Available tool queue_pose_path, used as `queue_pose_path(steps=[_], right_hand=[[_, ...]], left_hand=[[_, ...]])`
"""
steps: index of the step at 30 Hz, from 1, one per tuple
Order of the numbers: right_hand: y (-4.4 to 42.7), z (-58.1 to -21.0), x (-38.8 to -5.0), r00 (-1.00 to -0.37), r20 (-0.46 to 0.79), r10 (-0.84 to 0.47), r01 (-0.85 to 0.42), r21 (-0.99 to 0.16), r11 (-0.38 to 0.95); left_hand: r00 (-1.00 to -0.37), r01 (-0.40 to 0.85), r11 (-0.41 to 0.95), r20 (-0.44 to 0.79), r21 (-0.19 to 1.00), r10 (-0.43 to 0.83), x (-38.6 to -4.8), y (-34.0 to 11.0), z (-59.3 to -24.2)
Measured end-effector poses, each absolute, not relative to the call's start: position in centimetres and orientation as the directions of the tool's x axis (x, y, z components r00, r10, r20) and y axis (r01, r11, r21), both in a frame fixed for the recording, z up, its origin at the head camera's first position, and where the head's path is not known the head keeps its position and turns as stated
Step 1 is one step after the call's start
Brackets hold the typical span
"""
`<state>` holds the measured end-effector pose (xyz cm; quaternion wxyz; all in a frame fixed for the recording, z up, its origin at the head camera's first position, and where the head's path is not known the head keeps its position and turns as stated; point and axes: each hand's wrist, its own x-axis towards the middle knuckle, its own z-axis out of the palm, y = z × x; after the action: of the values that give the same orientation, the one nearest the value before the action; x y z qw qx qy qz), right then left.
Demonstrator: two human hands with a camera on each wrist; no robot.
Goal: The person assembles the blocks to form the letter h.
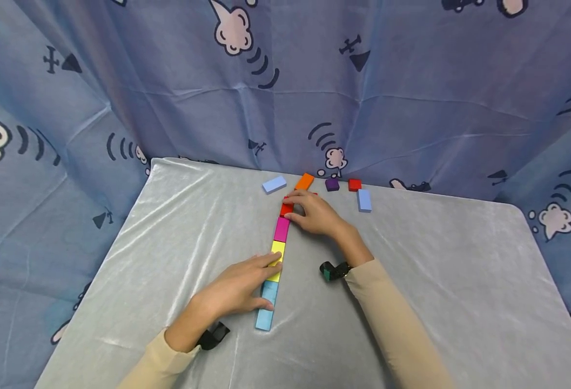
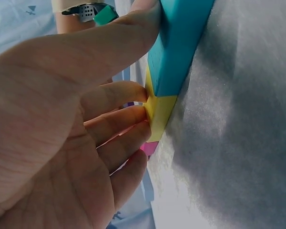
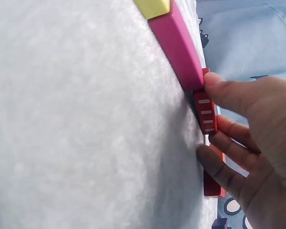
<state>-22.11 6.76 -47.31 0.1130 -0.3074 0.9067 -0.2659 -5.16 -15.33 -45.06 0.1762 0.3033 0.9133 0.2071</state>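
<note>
The person's right hand (image 1: 316, 214) partly hides the red rectangular block with white marks (image 1: 286, 209); in the right wrist view, the bottom edge cuts the dark purple block (image 3: 220, 223).

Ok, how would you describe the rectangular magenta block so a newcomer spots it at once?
On the shiny grey cloth, a line of coloured blocks runs away from the viewer. In it, the rectangular magenta block lies between a rectangular yellow block and the small red block the right hand pinches. No other block in view is magenta.
</note>
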Motion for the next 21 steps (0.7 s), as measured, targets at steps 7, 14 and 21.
queue_pose_path(steps=[7,14,21], right_hand=[[6.76,-47.66,-21.57,-0.788,-0.046,-0.614,-0.499,-0.538,0.680],[6.90,-47.61,-21.54,-0.788,-0.036,-0.615,-0.502,-0.540,0.675],[6.69,-47.67,-21.34,-0.777,-0.008,-0.630,-0.544,-0.496,0.677]], left_hand=[[-0.754,0.472,0.737,-0.212,0.484,0.622,-5.16,-15.32,-45.12],[-0.756,0.456,0.741,-0.225,0.492,0.615,-5.28,-15.29,-44.99],[-0.753,0.465,0.739,-0.221,0.487,0.619,-5.31,-15.22,-44.93]])
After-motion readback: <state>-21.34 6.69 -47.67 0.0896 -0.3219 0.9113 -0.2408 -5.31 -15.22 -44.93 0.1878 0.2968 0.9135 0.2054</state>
